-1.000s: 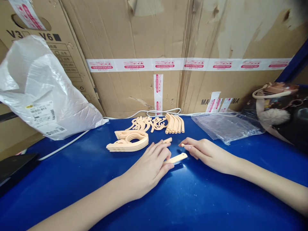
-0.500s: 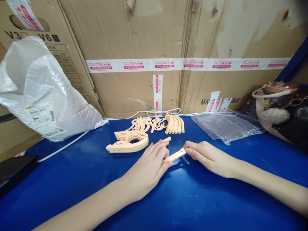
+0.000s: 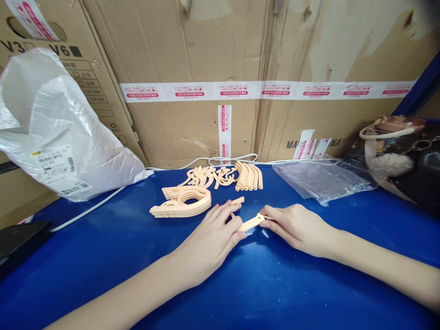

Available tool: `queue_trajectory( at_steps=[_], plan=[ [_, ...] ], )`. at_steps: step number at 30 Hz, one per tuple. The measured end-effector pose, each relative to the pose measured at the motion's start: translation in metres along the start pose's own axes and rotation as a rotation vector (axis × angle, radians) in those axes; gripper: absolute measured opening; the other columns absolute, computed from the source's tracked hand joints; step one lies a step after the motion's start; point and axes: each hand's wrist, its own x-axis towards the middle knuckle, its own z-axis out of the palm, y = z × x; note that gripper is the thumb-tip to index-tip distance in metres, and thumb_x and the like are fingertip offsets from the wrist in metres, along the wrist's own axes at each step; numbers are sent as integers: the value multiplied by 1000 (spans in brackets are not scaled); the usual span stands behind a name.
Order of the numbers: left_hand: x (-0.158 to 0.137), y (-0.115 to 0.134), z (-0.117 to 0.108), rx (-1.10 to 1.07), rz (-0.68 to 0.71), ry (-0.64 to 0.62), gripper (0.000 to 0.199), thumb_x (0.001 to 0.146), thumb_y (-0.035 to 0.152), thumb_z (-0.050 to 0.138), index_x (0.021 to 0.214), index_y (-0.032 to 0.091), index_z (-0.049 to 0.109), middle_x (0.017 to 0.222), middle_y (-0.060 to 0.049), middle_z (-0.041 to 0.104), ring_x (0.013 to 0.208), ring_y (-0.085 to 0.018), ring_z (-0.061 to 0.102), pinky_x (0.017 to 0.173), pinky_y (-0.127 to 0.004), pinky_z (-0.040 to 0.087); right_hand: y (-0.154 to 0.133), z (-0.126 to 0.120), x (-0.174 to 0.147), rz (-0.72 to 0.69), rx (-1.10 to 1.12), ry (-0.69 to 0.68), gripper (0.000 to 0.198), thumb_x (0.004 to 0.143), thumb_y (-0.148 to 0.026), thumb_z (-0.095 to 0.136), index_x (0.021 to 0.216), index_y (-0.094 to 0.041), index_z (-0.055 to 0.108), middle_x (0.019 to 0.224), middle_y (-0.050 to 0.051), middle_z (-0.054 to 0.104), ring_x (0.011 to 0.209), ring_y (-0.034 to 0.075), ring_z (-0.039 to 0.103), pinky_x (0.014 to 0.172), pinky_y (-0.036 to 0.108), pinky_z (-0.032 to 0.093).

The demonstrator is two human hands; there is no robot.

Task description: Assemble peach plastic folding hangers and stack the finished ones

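My left hand (image 3: 215, 245) is closed around a beige plastic folding hanger (image 3: 251, 222), held low over the blue table; its far arm sticks out beyond my fingers. At the hanger's near right end, my right hand (image 3: 295, 229) pinches a thin beige piece (image 3: 267, 217), mostly hidden by thumb and forefinger. Left of my fingers lies a neat stack of folded beige hangers (image 3: 184, 208). Behind that are a loose pile of curved hooks (image 3: 202, 176) and a row of hanger arms (image 3: 249, 176).
Cardboard boxes (image 3: 192, 128) stand along the table's back edge. A white plastic mailer bag (image 3: 68, 133) leans at left, above a dark flat object (image 3: 20, 243). A clear plastic bag (image 3: 323, 181) and a black bag (image 3: 419, 169) are at right. A white cable (image 3: 89, 208) crosses behind.
My right hand has shifted slightly down and left, and a thin beige piece now shows between its fingertips at the hanger's end. My left hand stays nearly still on the hanger.
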Motion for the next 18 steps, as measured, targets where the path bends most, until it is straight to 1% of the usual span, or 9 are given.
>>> queue_trajectory(
  at_steps=[4,8,12,15,18],
  plan=[
    [0,0,-1,2,10,0,29,100,33,26,92,20,51,144,-8,39,139,-21,23,114,-46,24,2,1,0,-88,-143,86,36,100,-38,23,89,-18,50,67,2,62,49,14,56,47,25,27],
    [0,1,-2,-8,3,-17,29,100,32,25,95,21,51,145,-6,37,139,-19,22,114,-44,24,2,1,1,-185,-290,149,39,101,-35,21,84,-17,51,68,2,60,51,13,55,47,26,28],
    [-1,0,-2,-30,1,-21,29,100,33,26,97,21,52,146,-6,37,139,-19,24,114,-44,25,3,1,0,-235,-403,203,40,101,-32,22,82,-16,54,66,2,58,51,13,53,48,28,30],
    [-1,-1,-1,-25,19,-12,29,100,33,27,99,21,53,146,-5,37,138,-20,25,113,-44,26,1,-1,0,-261,-443,221,40,100,-31,25,80,-17,56,66,2,56,51,13,50,50,29,32],
    [-2,-1,0,-11,29,-12,30,100,34,27,101,21,53,145,-6,38,138,-21,26,112,-45,28,0,-3,0,-283,-456,204,39,99,-30,27,80,-17,58,67,3,56,53,13,50,53,29,33]
  ],
)
